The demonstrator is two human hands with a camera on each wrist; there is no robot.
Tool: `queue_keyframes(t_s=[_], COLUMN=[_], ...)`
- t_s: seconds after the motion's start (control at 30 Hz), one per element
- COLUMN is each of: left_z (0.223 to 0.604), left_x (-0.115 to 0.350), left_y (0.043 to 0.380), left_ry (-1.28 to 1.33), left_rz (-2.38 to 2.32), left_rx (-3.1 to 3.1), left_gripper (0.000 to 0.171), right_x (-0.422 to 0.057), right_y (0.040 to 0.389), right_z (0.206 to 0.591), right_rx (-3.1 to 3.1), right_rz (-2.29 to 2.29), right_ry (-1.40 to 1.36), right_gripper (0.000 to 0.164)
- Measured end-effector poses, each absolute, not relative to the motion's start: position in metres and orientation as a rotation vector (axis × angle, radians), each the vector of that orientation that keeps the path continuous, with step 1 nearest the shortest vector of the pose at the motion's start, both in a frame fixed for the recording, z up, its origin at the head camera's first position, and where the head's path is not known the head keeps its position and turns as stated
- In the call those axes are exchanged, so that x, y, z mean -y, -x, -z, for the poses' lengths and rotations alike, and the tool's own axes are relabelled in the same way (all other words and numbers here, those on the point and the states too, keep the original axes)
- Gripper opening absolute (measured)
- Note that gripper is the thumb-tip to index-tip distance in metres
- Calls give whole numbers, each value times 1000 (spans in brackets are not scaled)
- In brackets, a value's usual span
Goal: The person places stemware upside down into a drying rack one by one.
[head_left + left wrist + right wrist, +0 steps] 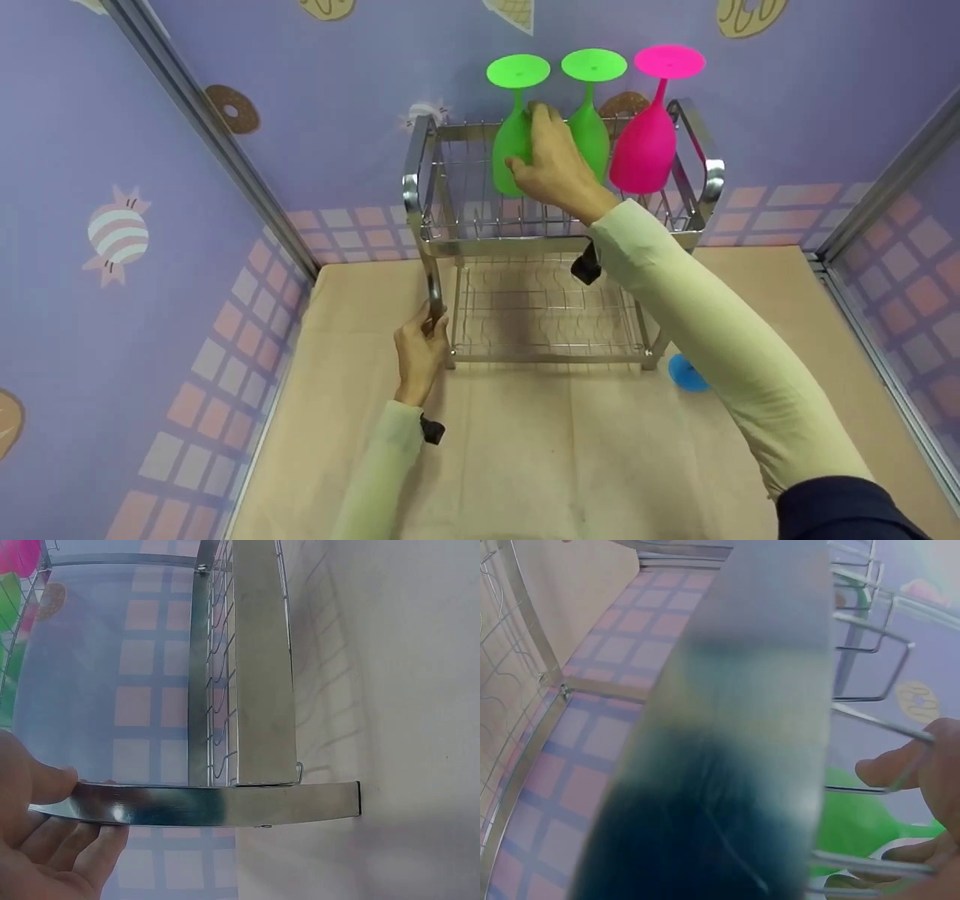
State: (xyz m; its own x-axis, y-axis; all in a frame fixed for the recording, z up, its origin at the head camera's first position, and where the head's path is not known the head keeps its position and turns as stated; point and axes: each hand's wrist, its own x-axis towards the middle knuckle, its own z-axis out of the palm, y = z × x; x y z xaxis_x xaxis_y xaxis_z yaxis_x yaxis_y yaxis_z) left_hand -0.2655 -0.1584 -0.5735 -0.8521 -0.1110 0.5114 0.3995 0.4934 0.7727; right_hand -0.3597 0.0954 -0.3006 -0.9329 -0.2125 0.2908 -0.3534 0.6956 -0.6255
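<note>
Head view: left hand [421, 356] grips the rack [547, 358] by its near left post [432, 289], likely steadying it; right hand [555, 161] curls fingers around the leftmost green glass [505, 142], upside down on the top tier [495, 247].

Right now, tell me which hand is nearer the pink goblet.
Right: the right hand is at the leftmost green goblet, left of the pink goblet; the left hand grips the rack's left side, lower and farther.
</note>
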Motion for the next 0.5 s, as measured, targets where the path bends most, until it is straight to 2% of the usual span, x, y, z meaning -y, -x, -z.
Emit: queue_keyframes(t_s=[0.23, 0.5], left_z=[574, 573], left_x=[160, 154], left_y=[264, 264], left_ry=[200, 221], left_rz=[1315, 1321], left_rx=[2238, 2236], left_gripper=[13, 21], right_x=[-107, -149], right_y=[332, 288], right_z=[296, 315], right_rx=[2698, 2521], right_rz=[-1060, -1106], right_ry=[-551, -715], right_gripper=[83, 72])
